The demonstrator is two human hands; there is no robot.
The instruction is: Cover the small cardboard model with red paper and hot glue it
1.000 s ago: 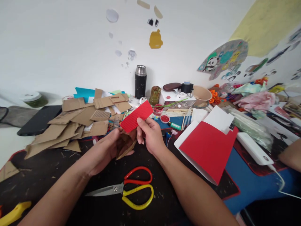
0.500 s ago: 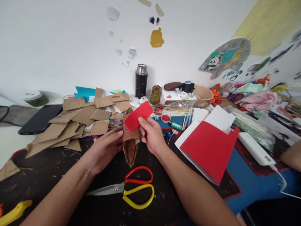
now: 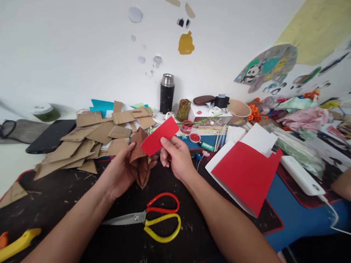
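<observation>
My right hand [image 3: 177, 157] pinches a small strip of red corrugated paper [image 3: 159, 136] by its lower edge, holding it above the table. Just left of it, my left hand [image 3: 120, 171] grips a folded brown cardboard piece [image 3: 139, 157] that stands upright with its tip pointing down. The red strip overlaps the top of the brown piece. Scissors [image 3: 149, 218] with red and yellow handles lie closed on the black mat [image 3: 55, 204] below both hands.
A heap of cardboard scraps [image 3: 90, 137] lies at the left. A larger red and white sheet [image 3: 244, 171] rests at the right. A black flask [image 3: 167, 93], a bowl [image 3: 239, 108] and craft clutter line the wall. A yellow cutter [image 3: 19, 244] lies bottom left. Another person's arm [image 3: 342, 184] shows at right.
My left hand has turned the brown cardboard piece from lying low in my palm to standing upright. The red strip has stayed almost where it was.
</observation>
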